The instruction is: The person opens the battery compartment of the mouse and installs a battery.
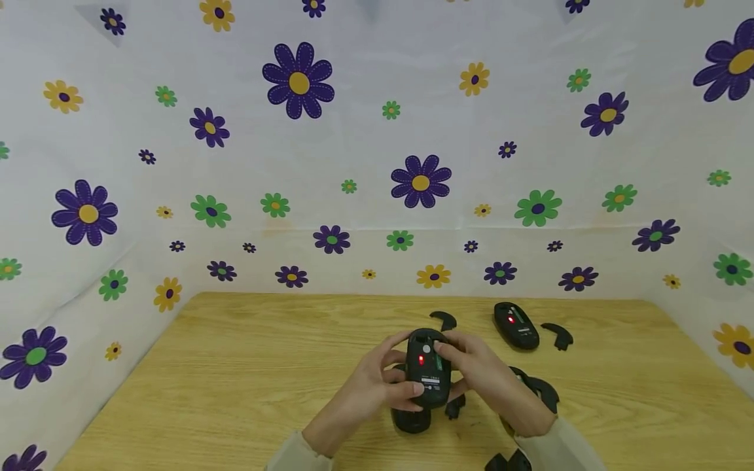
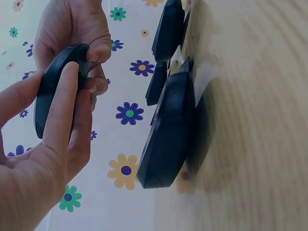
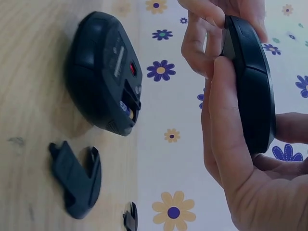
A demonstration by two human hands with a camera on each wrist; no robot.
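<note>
A black computer mouse (image 1: 432,373) is held above the table, underside up, its red sensor light glowing. My left hand (image 1: 379,379) grips its left side and lower end. My right hand (image 1: 478,366) holds the right side, thumb on the underside near the upper end, beside a strip of green in the battery slot. In the left wrist view the mouse (image 2: 50,96) is seen edge-on between both hands. Just beneath it another mouse (image 1: 412,422) lies on the table, partly hidden. A loose black battery cover (image 1: 455,407) lies beside that one.
Farther back right lies an upturned mouse (image 1: 518,330) with its red light on, a cover (image 1: 558,336) beside it. Another cover (image 1: 444,320) lies behind my hands. Beneath my right forearm a mouse and a cover (image 1: 544,391) are partly hidden. Black pieces (image 1: 511,462) show at the bottom edge.
</note>
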